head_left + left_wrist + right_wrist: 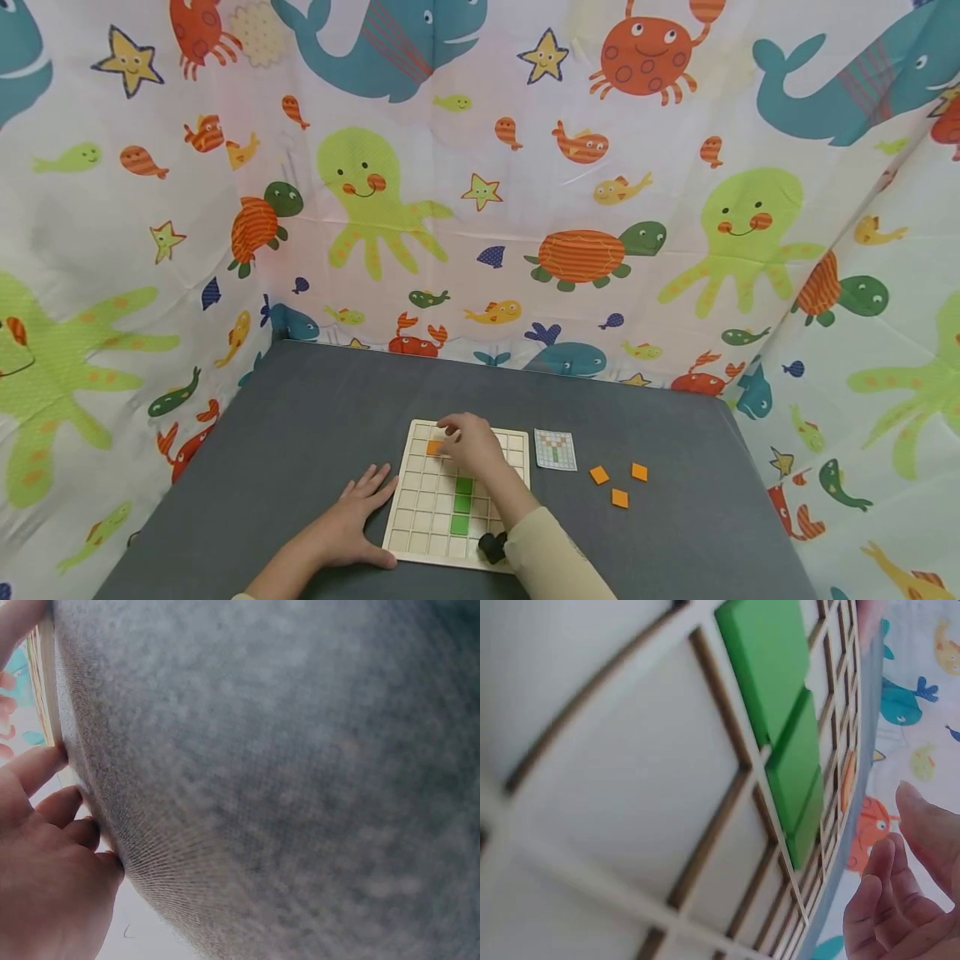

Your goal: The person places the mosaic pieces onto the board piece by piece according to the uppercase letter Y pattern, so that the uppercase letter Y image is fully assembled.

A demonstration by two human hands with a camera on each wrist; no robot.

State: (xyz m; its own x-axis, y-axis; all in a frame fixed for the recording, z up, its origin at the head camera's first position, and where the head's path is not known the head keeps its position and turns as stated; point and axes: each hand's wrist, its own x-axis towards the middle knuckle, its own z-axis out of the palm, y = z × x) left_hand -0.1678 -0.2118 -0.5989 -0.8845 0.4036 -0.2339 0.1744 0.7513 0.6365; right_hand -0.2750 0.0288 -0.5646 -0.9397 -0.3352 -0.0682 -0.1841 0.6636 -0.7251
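Hands at wooden grid bd, grn tiles.

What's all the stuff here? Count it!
table: 1, dark grey, lower centre
cloth walls: 3, white patterned, around table
grid board: 1, pale wood, on table
green tiles: 3, green, on board
orange tile: 1 showing, orange, on board
card: 1, white, coloured squares, right of board
loose tiles: 3, orange, right of card
sleeves: 2, cream, head view's bottom
black object: 1, black, beside right sleeve
left hand: 1, board's left edge
right hand: 1, over board
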